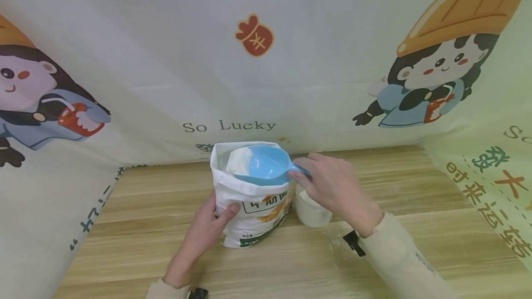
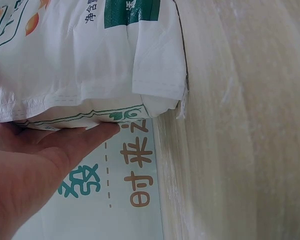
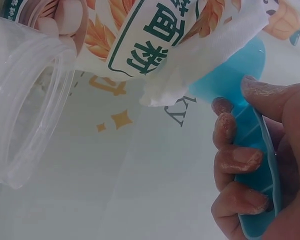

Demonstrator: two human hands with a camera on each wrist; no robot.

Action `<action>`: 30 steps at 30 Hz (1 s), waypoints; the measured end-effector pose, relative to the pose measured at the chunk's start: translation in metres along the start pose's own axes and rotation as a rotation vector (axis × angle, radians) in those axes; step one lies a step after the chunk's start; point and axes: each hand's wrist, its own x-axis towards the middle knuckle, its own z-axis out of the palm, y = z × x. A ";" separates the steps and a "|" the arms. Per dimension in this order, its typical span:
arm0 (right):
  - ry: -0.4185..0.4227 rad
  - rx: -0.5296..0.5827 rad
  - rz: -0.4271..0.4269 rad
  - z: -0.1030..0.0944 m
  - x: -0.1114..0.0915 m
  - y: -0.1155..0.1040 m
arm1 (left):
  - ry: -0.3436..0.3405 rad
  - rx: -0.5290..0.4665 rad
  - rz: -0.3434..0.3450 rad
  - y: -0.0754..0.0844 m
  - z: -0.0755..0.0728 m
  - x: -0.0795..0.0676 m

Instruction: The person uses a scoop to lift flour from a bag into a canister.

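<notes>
A white flour bag (image 1: 253, 223) stands on the table with its top folded outward and its mouth open. My left hand (image 1: 203, 232) grips its left side, thumb on the front; in the left wrist view the fingers (image 2: 80, 142) reach around the bag's lower part. My right hand (image 1: 332, 181) holds a blue scoop (image 1: 270, 163) by its handle, fingers wrapped round it. At the bag's mouth, the scoop carries white flour (image 1: 239, 161) toward its front end. In the right wrist view, white powder dusts the fingers (image 3: 242, 157).
Right of the bag, below my right hand, stands a clear plastic jar (image 1: 313, 214) with no lid on it and white powder inside. Behind the wooden table (image 1: 145, 216) hangs a printed cloth (image 1: 166, 59), which also runs along both sides.
</notes>
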 end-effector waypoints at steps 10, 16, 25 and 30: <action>0.061 0.041 0.003 -0.003 -0.009 0.006 | 0.003 -0.005 0.026 0.000 0.001 0.000; 0.105 0.068 0.017 -0.008 -0.013 0.010 | -0.001 -0.021 0.029 0.000 0.002 0.000; 0.082 0.078 0.041 -0.019 -0.016 0.017 | -0.004 -0.015 0.019 0.001 0.003 0.000; 0.082 0.085 0.042 -0.024 -0.019 0.020 | 0.000 -0.020 0.019 0.000 0.004 0.000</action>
